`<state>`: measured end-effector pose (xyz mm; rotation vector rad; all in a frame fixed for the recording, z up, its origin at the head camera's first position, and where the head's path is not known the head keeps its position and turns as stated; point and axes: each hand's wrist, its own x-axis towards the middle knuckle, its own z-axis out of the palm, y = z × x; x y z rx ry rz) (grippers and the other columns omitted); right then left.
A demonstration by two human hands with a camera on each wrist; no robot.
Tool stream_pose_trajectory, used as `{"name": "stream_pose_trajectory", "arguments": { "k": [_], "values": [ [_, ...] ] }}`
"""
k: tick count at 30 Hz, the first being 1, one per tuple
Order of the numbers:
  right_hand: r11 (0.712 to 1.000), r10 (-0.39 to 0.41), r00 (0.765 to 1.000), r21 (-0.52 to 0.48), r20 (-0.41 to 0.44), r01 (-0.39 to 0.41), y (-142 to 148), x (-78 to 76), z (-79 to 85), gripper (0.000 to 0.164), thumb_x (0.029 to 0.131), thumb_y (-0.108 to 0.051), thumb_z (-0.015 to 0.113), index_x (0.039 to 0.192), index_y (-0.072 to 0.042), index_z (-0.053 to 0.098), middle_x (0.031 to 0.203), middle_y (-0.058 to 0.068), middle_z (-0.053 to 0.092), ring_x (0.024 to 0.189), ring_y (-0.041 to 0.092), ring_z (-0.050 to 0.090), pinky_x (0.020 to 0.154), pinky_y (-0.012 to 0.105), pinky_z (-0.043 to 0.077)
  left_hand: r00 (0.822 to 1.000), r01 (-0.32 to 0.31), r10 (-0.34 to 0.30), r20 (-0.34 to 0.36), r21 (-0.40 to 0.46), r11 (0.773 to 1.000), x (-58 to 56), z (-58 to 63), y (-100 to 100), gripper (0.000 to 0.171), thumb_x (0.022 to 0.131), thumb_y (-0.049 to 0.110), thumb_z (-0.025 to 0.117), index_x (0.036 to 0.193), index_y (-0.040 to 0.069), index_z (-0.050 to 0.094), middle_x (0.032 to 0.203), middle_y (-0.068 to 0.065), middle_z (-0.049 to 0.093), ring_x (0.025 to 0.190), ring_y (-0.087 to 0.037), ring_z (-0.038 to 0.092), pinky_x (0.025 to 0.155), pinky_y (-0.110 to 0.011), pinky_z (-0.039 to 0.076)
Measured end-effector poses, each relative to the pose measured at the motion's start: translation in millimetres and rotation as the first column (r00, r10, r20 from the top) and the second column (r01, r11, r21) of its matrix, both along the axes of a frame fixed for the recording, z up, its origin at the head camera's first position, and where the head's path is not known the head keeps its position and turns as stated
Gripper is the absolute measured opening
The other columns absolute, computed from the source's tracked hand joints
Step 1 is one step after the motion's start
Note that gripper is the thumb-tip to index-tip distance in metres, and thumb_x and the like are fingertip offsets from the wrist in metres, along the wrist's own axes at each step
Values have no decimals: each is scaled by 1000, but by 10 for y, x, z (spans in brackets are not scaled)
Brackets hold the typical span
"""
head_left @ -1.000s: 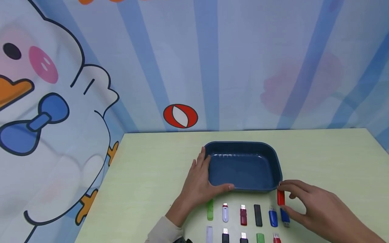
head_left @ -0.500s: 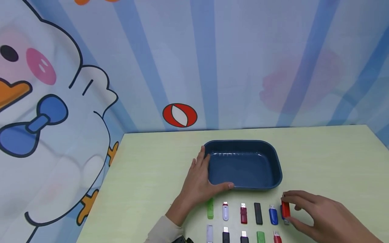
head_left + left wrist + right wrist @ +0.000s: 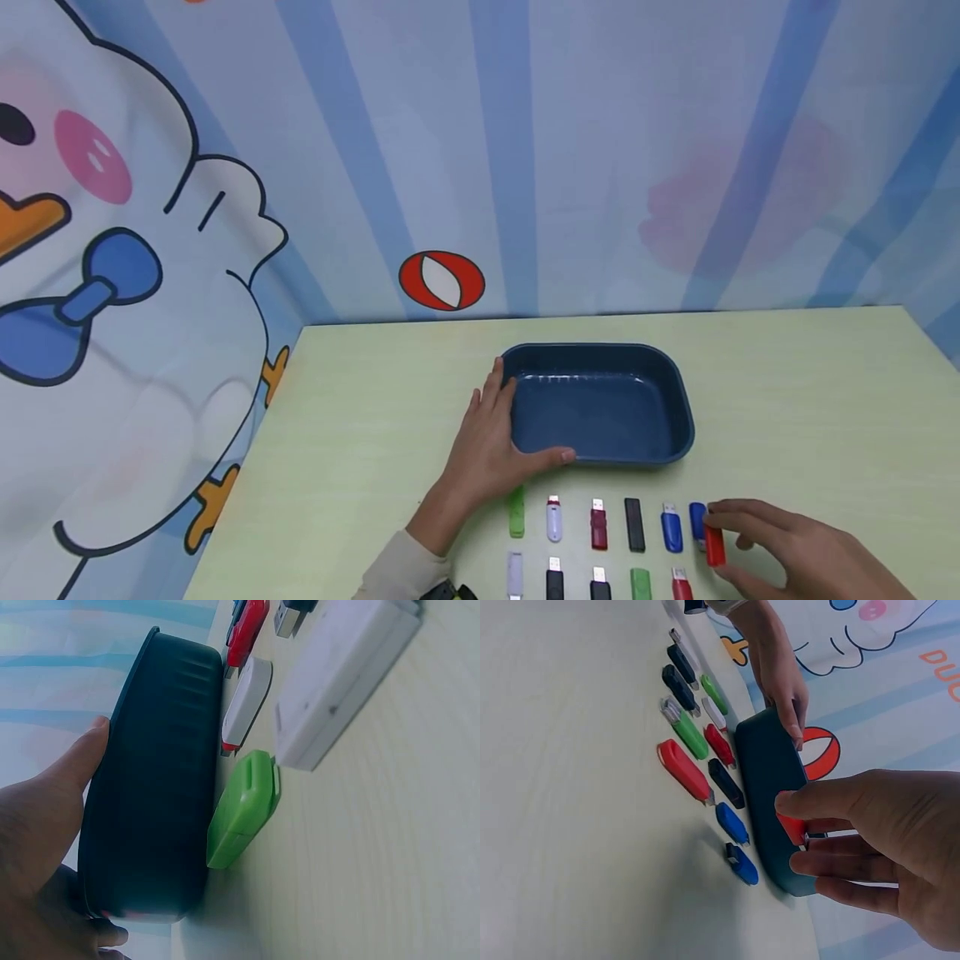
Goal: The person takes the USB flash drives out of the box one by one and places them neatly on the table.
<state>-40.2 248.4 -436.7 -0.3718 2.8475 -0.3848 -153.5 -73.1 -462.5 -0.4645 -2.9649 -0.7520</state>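
My left hand (image 3: 483,450) holds a dark blue tray (image 3: 600,425) by its near left corner, thumb on the front rim and fingers along the left side. My right hand (image 3: 798,546) pinches a red USB flash drive (image 3: 715,548) between thumb and fingers, low at the right end of the drives. Just left of it lies a blue flash drive (image 3: 697,518), partly covered. In the right wrist view the red drive (image 3: 792,827) appears above the table, its metal plug partly showing. Behind it stands the tray (image 3: 769,761), and the left hand (image 3: 778,679) touches the rim.
Several flash drives lie in two rows in front of the tray, among them a green one (image 3: 517,511), a black one (image 3: 634,525) and a red one (image 3: 681,585). The pale table (image 3: 375,400) meets a printed blue backdrop (image 3: 585,167) at the back.
The right hand has carried the red flash drive from beside the tray's front right corner toward the near right, uncovering part of the blue drive. The left hand stays on the tray.
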Motion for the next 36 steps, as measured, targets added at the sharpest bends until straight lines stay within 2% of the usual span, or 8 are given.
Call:
{"name": "stream_pose_trajectory", "arguments": {
  "k": [2,7,12,16,19,23,30,36],
  "values": [
    [1000,-3,1000,2,26,3,-18,14,-29,50,71,-54,73,114,-32,63,115,-13,57,72,-1,48,57,15,45,1000,1,-1,6,1,1000,-1,-2,-4,121,63,89,48,148,6,29,159,-1,-2,140,-21,10,112,-44,14],
    [1000,-19,993,1,116,19,-34,31,-104,52,73,-60,68,116,-30,63,118,-10,58,75,0,49,64,17,47,1000,-5,5,6,-9,1000,-7,-14,-7,121,62,90,47,148,7,29,159,-1,-3,140,-21,9,112,-43,14],
    [996,66,983,-72,174,-54,44,66,-188,51,79,-58,64,118,-25,61,120,-3,57,76,2,50,64,22,50,1000,1,-1,6,-12,1000,-4,-8,-4,122,62,90,47,149,7,29,159,-1,-3,140,-21,9,112,-43,14],
    [988,139,973,-96,185,-123,96,75,-247,60,76,-61,65,120,-21,60,123,4,56,77,5,51,66,28,52,1000,2,-2,1,-5,1000,-8,5,-8,121,62,89,48,148,6,30,159,-2,-3,140,-21,9,112,-44,15],
    [983,175,968,-93,182,-160,108,84,-286,65,73,-63,66,120,-18,60,121,4,56,78,7,52,69,32,54,1000,0,0,7,-1,1000,-7,12,-8,121,63,89,48,148,6,30,159,-2,-2,140,-21,9,112,-44,14],
    [976,210,961,-89,182,-197,109,102,-330,64,75,-65,64,118,-17,62,120,3,57,82,10,54,72,35,54,1000,-3,3,17,1,1000,-5,12,-6,121,62,89,48,148,6,30,159,-1,-3,140,-22,9,112,-44,14],
    [960,271,953,-107,134,-258,127,132,-401,63,75,-68,60,115,-19,64,116,4,59,84,8,55,70,29,54,1000,-8,8,27,2,1000,7,14,-7,121,62,89,49,149,7,29,159,0,-3,140,-25,10,111,-44,15],
    [936,346,935,-98,72,-339,122,136,-471,63,75,-73,54,110,-22,67,109,-3,61,81,5,54,68,25,53,1000,-2,2,16,-3,1000,9,12,-12,121,63,89,48,149,7,29,159,-1,-3,140,-21,9,112,-43,14]
  ]
}}
